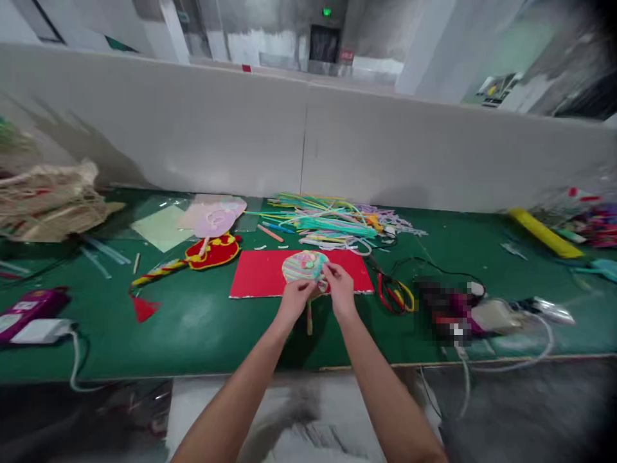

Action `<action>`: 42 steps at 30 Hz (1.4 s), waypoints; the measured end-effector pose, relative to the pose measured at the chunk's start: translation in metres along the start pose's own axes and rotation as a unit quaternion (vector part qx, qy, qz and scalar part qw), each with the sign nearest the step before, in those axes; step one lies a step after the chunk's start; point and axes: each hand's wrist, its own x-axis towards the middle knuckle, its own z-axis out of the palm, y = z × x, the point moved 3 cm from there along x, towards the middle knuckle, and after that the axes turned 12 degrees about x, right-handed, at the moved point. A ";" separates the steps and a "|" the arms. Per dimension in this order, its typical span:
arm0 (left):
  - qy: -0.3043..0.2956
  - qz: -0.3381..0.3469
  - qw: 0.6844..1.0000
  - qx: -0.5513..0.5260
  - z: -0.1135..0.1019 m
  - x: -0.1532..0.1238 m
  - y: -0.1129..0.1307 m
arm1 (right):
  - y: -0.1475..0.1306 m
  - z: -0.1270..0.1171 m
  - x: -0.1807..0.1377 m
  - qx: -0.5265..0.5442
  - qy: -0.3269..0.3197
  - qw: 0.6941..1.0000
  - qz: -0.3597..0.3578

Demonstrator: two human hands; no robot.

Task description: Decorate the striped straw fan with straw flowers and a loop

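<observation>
A small round hand fan [295, 265], covered in pastel pink, yellow and turquoise stripes, is held over a red board [255, 273]. Raised flower-like decoration shows on its face, and its thin handle [309, 319] points toward me. My left hand [294, 301] is closed at the fan's lower edge, fingertips pinched near the top of the handle. At the fan's right edge, my right hand [340, 287] is closed too, thumb and fingers pinching there. Any small piece between the fingertips is too blurred to make out.
Behind the board lies a heap of pastel pipe cleaners [332, 222]. Left of it are a red-and-yellow fan [212, 252] with a tassel and a lilac fan [219, 217]. Scissors [393, 294] lie to the right, beside cabled devices [491, 318]. A low partition [216, 128] backs the green table [202, 341].
</observation>
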 end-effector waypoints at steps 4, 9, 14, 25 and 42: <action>0.073 -0.004 0.997 0.003 -0.014 -0.007 0.002 | -0.010 0.005 -0.005 -0.012 -0.050 0.999 -0.006; 0.121 0.025 0.992 -0.017 -0.030 -0.013 0.013 | -0.026 0.008 -0.018 -0.033 -0.138 0.990 -0.019; 0.122 0.038 0.991 -0.049 -0.033 -0.019 0.020 | -0.034 0.007 -0.028 -0.037 -0.163 0.985 -0.029; 0.177 -0.076 0.959 -0.209 -0.020 -0.020 0.007 | -0.014 0.000 -0.049 0.080 -0.073 0.993 0.053; 0.149 -0.039 0.988 -0.014 -0.046 0.035 -0.013 | -0.002 -0.028 0.004 0.145 0.065 0.981 0.113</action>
